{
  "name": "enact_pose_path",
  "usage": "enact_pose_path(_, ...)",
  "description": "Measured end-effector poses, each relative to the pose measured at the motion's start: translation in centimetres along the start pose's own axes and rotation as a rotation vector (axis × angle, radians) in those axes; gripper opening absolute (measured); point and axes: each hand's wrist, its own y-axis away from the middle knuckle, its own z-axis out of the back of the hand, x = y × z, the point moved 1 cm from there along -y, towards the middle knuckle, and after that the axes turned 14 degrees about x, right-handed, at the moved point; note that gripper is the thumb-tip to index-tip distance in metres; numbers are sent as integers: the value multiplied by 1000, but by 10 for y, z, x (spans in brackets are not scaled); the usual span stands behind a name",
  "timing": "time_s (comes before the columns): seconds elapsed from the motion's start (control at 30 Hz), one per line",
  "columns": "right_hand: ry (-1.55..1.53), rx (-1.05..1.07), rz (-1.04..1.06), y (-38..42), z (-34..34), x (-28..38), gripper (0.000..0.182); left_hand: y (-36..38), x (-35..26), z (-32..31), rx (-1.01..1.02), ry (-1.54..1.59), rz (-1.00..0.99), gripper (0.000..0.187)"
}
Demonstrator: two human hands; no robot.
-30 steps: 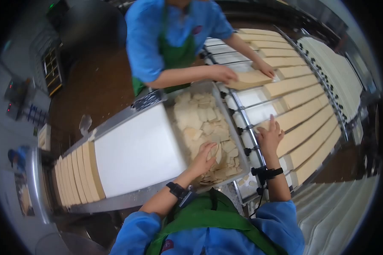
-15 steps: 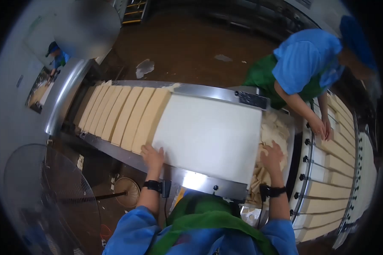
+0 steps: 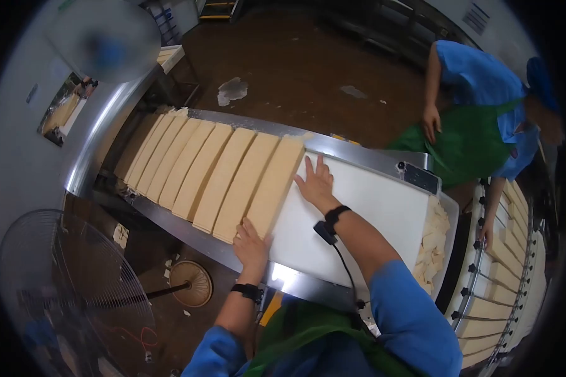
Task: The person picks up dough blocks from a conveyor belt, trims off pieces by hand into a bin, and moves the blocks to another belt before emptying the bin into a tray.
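Note:
A row of pale dough strips (image 3: 214,169) lies crosswise on the white conveyor belt (image 3: 358,201), on its left part. My left hand (image 3: 251,248) rests at the near end of the rightmost strip (image 3: 275,185), its fingers stretched over that end. Near the far end of the same strip is my right hand (image 3: 316,179), low over the belt with its fingers apart and the fingertips right at the strip's right edge. Both wrists wear black straps with a small device.
A bin of dough scraps (image 3: 432,242) stands past the belt's right end. Beyond it, a co-worker (image 3: 478,119) reaches to a second line with dough strips (image 3: 503,270). A floor fan (image 3: 75,283) is at lower left, and a steel machine housing (image 3: 104,135) at the belt's left end.
My right hand has moved from the scrap bin left to the last strip's far end. The strips have shifted right, my left hand with them. The co-worker's hands have parted.

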Motion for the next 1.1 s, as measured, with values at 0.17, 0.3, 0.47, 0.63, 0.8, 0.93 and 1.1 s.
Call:
enact_pose_path(0.17,-42,8,-24,-54,2,47,71,-1,0,-6,-29,28,-22,89)
enact_pose_path(0.3,-28,70,-126,-51,6,60,75,-1,-2,-4,-26,26,-32,87)
enact_pose_path(0.47,-153,60,-252,-26,29,31,78,9,-10,3,40,95,-128,82)
enact_pose_path(0.63,-263,10,-464,38,72,-69,94,51,-60,29,349,438,-450,75)
enact_pose_path(0.8,-149,-304,-663,114,77,-200,102,88,-122,15,734,362,-686,81)
enact_pose_path(0.93,-458,-399,-781,188,94,-252,89,123,-182,0,562,334,-759,82)
enact_pose_path(1.1,-555,-817,-837,285,86,-355,79,164,-260,-3,323,452,-945,74)
